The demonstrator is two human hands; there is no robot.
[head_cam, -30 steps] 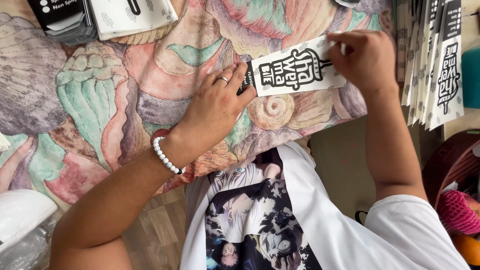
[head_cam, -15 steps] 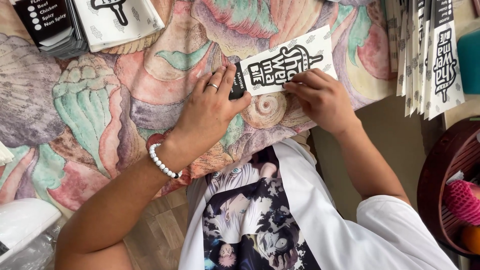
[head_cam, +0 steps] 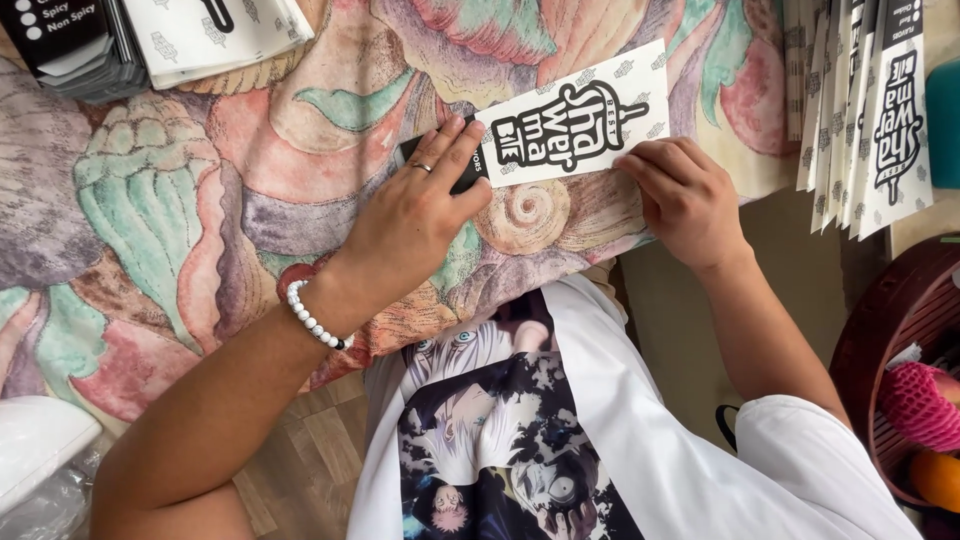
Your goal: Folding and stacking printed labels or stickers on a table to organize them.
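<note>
A long white paper sleeve [head_cam: 580, 125] with black printed lettering and a black end lies flat on the shell-patterned tablecloth [head_cam: 200, 220]. My left hand [head_cam: 415, 215], with a ring and a white bead bracelet, presses its fingers down on the sleeve's black left end. My right hand [head_cam: 685, 200] rests on the cloth with its fingertips touching the sleeve's lower right edge. Neither hand lifts the sleeve.
A stack of black and white paper sleeves [head_cam: 150, 40] lies at the top left. Several more white sleeves [head_cam: 865, 110] hang over the table's right edge. A dark red basket [head_cam: 900, 340] with fruit stands at the right. A white object [head_cam: 35, 450] sits at the bottom left.
My right hand came down from the sleeve's upper right end to its lower right edge. The sleeve was lowered flat onto the cloth. My left hand stayed pressing on its left end.
</note>
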